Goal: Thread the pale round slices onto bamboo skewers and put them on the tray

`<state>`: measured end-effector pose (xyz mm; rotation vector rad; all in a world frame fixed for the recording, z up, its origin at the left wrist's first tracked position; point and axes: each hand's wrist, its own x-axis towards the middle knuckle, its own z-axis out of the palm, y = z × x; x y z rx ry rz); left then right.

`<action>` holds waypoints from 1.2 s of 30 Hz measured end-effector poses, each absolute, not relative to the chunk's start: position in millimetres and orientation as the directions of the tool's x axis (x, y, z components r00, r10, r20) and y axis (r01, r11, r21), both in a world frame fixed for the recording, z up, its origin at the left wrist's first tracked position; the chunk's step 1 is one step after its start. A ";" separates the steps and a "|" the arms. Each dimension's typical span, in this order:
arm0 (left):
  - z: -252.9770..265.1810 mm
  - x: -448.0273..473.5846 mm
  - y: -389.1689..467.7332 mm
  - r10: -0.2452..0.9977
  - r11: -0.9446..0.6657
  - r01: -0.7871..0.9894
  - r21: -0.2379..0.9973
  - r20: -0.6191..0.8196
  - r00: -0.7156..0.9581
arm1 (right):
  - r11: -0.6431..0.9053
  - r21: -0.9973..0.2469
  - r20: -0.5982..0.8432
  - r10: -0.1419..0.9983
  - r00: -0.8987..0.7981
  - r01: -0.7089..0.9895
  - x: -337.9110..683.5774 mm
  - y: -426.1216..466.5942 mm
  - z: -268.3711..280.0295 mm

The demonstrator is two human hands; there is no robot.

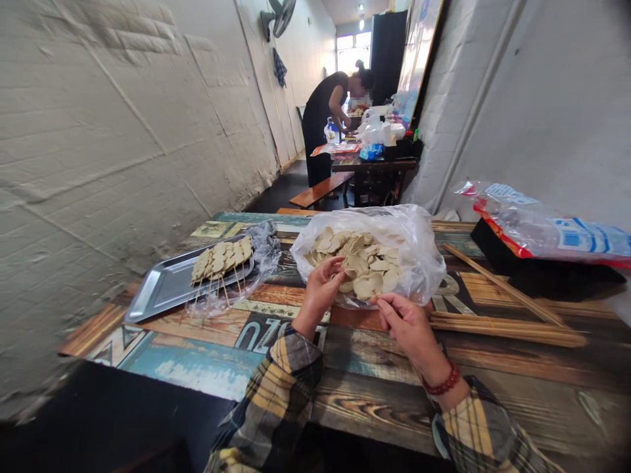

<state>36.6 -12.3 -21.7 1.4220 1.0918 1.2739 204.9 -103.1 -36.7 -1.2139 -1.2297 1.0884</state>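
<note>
A clear plastic bag (419, 263) lies open on the table, full of thin, pale beige, rounded slices (377, 263); their exact kind is unclear. At the bag's front edge, my left hand (323, 286) has its thumb and fingers closed on one slice (350, 274). My right hand (404, 325), with a red bead bracelet at the wrist, pinches what looks like the end of a thin bamboo skewer; a broad slice (365, 286) sits just beyond those fingertips. On the left, skewered slices (221, 257) rest in rows on a metal tray (165, 289), their sticks over its near edge.
Bundled bamboo skewers (507, 320) and loose ones (503, 282) lie right of the bag. Behind them is a black container (497, 246) with plastic packaging (566, 230). Crumpled plastic film (266, 246) touches the tray. A person (325, 112) bends over another table beyond a bench (320, 189).
</note>
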 end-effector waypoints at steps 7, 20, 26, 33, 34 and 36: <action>-24.6 41.5 -15.9 0.967 -0.173 -0.005 0.985 0.171 0.190 | 0.038 -0.992 0.021 0.990 0.142 -0.119 207.2 -99.1 -35.6; -29.7 57.0 -28.9 0.865 -0.218 0.080 0.973 0.155 0.477 | -0.032 -0.965 -0.081 0.981 0.178 -0.262 208.6 -94.5 -39.7; -29.6 58.7 -29.2 0.896 0.006 -0.049 0.999 0.016 0.444 | -0.002 -0.961 -0.074 0.965 0.253 -0.276 209.3 -94.9 -35.4; -24.2 60.7 -37.7 0.882 0.237 -0.197 0.951 -0.125 0.454 | 0.033 -0.954 -0.045 0.967 0.252 -0.297 209.3 -95.4 -34.2; -24.2 61.1 -38.2 0.882 0.251 -0.214 0.944 -0.132 0.453 | 0.036 -0.953 -0.043 0.967 0.252 -0.301 209.1 -95.2 -34.6; -24.1 61.8 -38.2 0.882 0.271 -0.247 0.930 -0.137 0.452 | 0.037 -0.953 -0.038 0.970 0.239 -0.301 208.9 -94.7 -35.1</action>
